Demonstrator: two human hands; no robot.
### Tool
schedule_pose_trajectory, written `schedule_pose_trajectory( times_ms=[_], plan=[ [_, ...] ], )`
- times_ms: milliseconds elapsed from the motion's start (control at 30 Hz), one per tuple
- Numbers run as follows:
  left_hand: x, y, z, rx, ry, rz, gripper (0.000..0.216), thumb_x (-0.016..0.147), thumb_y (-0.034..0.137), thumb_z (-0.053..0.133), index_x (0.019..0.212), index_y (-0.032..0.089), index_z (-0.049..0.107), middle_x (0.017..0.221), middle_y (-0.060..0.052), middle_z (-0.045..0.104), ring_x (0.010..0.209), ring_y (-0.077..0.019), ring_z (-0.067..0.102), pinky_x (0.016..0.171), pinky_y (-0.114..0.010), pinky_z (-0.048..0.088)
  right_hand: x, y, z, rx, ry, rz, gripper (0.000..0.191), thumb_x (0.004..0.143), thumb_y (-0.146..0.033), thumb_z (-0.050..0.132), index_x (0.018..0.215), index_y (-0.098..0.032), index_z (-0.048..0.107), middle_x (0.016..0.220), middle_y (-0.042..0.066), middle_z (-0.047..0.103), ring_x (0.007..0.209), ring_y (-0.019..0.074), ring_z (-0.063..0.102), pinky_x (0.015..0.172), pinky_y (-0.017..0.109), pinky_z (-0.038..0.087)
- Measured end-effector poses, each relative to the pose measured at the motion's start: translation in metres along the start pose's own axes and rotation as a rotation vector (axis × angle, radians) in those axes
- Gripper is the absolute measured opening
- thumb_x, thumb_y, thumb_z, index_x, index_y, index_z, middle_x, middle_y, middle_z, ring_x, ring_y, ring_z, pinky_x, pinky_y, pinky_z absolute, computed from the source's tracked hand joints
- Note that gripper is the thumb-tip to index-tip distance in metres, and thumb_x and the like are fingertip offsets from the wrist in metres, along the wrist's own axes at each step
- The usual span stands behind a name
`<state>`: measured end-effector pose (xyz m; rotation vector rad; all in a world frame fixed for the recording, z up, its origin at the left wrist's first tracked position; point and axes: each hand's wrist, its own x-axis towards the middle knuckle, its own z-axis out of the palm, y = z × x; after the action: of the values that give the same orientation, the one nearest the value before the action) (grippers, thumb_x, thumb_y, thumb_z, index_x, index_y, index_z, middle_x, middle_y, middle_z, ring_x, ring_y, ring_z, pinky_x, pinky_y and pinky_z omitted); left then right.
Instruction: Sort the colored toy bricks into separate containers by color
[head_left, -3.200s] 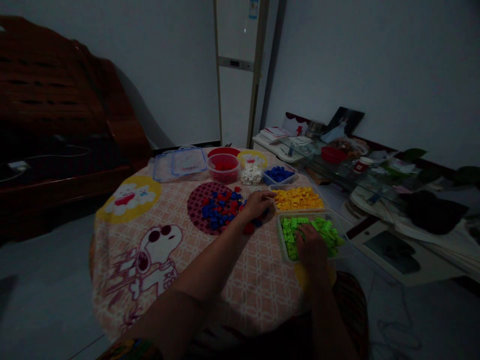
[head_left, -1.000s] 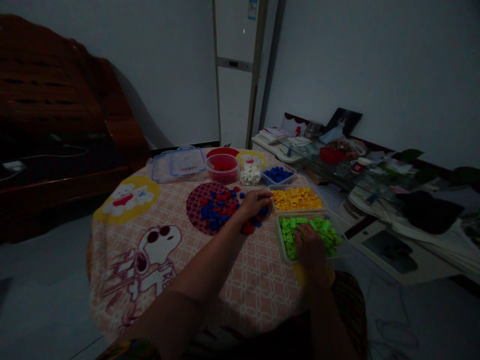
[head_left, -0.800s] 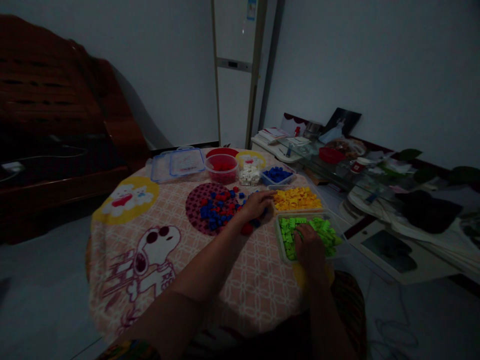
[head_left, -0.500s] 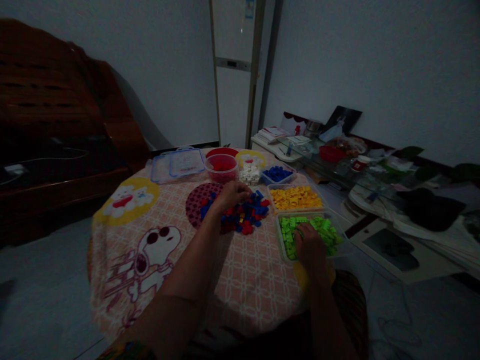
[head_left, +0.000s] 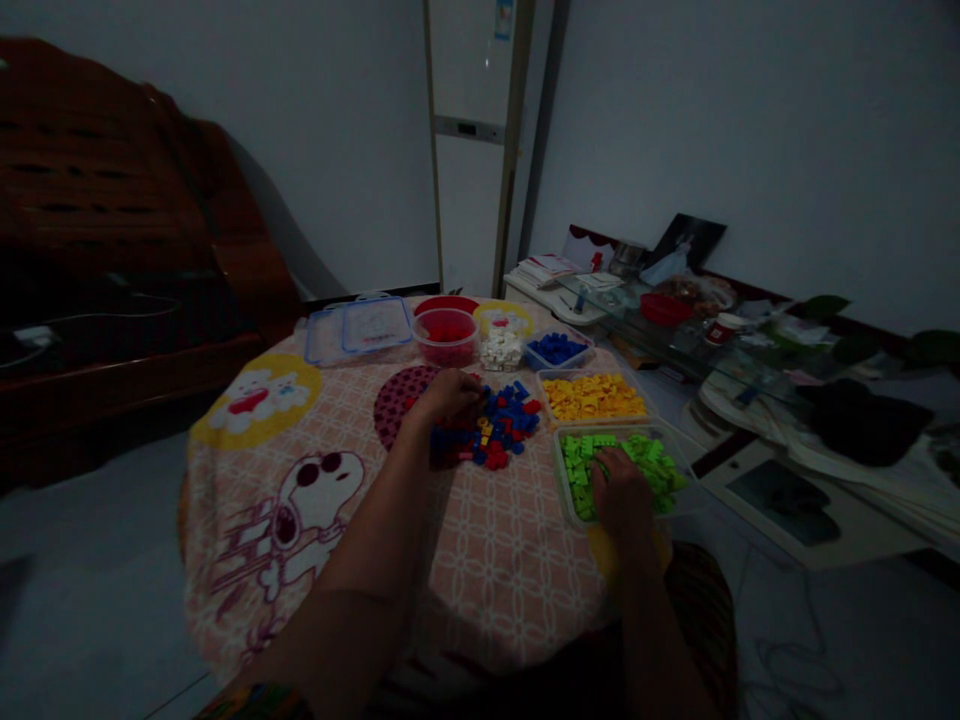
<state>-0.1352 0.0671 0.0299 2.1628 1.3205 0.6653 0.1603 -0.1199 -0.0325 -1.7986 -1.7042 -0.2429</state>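
My left hand (head_left: 451, 396) reaches over a loose pile of mostly blue and red toy bricks (head_left: 510, 415), its fingers bent down at the pile's upper left; what they grip, if anything, is hidden. Over the near left part of the tub of green bricks (head_left: 652, 468) rests my right hand (head_left: 621, 492), with curled fingers touching the bricks. Behind that tub stands a tub of yellow bricks (head_left: 596, 396), and farther back a smaller tub of blue bricks (head_left: 556, 348). White bricks (head_left: 501, 350) sit in a heap beside a round clear bowl (head_left: 445, 340) with red pieces.
A patterned cloth (head_left: 495, 560) covers the round table. Clear lids with blue rims (head_left: 375, 325) lie at the back left. To the right is a cluttered glass-topped stand (head_left: 630, 310); a wooden bench (head_left: 112, 230) stands at the left.
My left hand has shifted slightly left and down over the brick pile, uncovering bricks on its right. My right hand stays on the green bricks. The view has moved very slightly.
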Motion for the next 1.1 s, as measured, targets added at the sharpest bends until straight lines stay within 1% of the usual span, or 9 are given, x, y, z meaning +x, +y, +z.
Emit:
schedule_pose_trajectory(
  times_ms=[100,267,367,467,600,767,933,1000,1100],
  plan=[
    [-0.001,-0.002,-0.002,0.018,-0.017,-0.046,0.021,0.067,0.017,0.064,0.08,0.019,0.08,0.071,-0.001,0.075,0.067,-0.0182,0.066,0.063,-0.023,0.046,0.0,0.0,0.0,0.007,-0.016,0.001,0.025,0.094,-0.023,0.046,0.101,-0.014,0.069,0.11,0.016,0.069,0.104,0.0255,0.063,0.094,0.04,0.049],
    [-0.003,0.006,0.007,0.03,-0.215,-0.064,0.014,0.061,0.013,0.068,0.068,0.02,0.078,0.07,-0.002,0.074,0.066,-0.0184,0.066,0.064,-0.023,0.047,0.001,0.001,0.001,-0.003,-0.004,0.009,0.026,0.094,-0.022,0.046,0.1,-0.014,0.069,0.111,0.016,0.069,0.106,0.0258,0.062,0.095,0.04,0.049],
    [-0.003,0.014,0.014,0.192,-0.23,-0.077,0.017,0.058,0.008,0.07,0.067,0.021,0.077,0.07,-0.003,0.074,0.067,-0.0186,0.066,0.064,-0.022,0.046,0.001,0.001,0.002,-0.012,0.0,0.004,0.026,0.094,-0.021,0.046,0.1,-0.014,0.07,0.112,0.016,0.07,0.106,0.0258,0.062,0.095,0.04,0.049],
    [-0.004,0.023,0.019,0.367,-0.226,-0.058,0.019,0.06,0.006,0.07,0.071,0.02,0.077,0.075,-0.004,0.075,0.072,-0.0185,0.067,0.065,-0.022,0.046,0.0,-0.001,0.001,-0.019,0.004,0.006,0.026,0.094,-0.022,0.046,0.101,-0.014,0.07,0.112,0.016,0.07,0.105,0.0257,0.063,0.094,0.04,0.049],
    [-0.006,0.028,0.02,0.425,-0.274,-0.068,0.018,0.066,0.01,0.07,0.08,0.019,0.077,0.082,-0.005,0.076,0.076,-0.018,0.068,0.069,-0.022,0.047,0.0,-0.001,0.0,-0.012,-0.008,0.009,0.027,0.094,-0.022,0.045,0.102,-0.013,0.07,0.112,0.017,0.07,0.106,0.0262,0.063,0.094,0.04,0.049],
    [-0.006,0.025,0.015,0.289,-0.24,-0.076,0.015,0.066,0.011,0.071,0.078,0.017,0.077,0.078,-0.004,0.075,0.073,-0.0174,0.067,0.064,-0.021,0.046,0.001,-0.002,-0.001,-0.015,-0.006,0.005,0.026,0.094,-0.021,0.045,0.099,-0.013,0.07,0.111,0.016,0.07,0.104,0.0258,0.063,0.093,0.039,0.049],
    [-0.003,0.023,0.013,0.003,-0.087,-0.08,0.013,0.069,0.016,0.07,0.08,0.013,0.075,0.072,-0.002,0.073,0.067,-0.0147,0.066,0.061,-0.02,0.047,0.001,-0.003,-0.003,-0.004,0.002,0.0,0.025,0.094,-0.021,0.046,0.098,-0.014,0.069,0.109,0.015,0.07,0.103,0.025,0.063,0.093,0.038,0.049],
    [-0.001,0.025,0.017,-0.113,-0.032,-0.095,0.012,0.071,0.016,0.069,0.081,0.013,0.075,0.067,-0.001,0.071,0.06,-0.0131,0.063,0.057,-0.02,0.046,0.001,-0.003,-0.003,-0.008,0.0,0.004,0.024,0.094,-0.021,0.047,0.099,-0.014,0.069,0.111,0.015,0.07,0.104,0.0253,0.063,0.093,0.038,0.049],
    [0.004,0.034,0.034,-0.321,0.004,-0.121,0.011,0.075,0.016,0.066,0.082,0.013,0.074,0.059,0.001,0.067,0.052,-0.011,0.059,0.052,-0.019,0.045,0.001,-0.002,-0.003,-0.017,-0.006,-0.008,0.025,0.094,-0.021,0.047,0.1,-0.014,0.069,0.111,0.016,0.07,0.105,0.0257,0.063,0.094,0.038,0.049]
  ],
)
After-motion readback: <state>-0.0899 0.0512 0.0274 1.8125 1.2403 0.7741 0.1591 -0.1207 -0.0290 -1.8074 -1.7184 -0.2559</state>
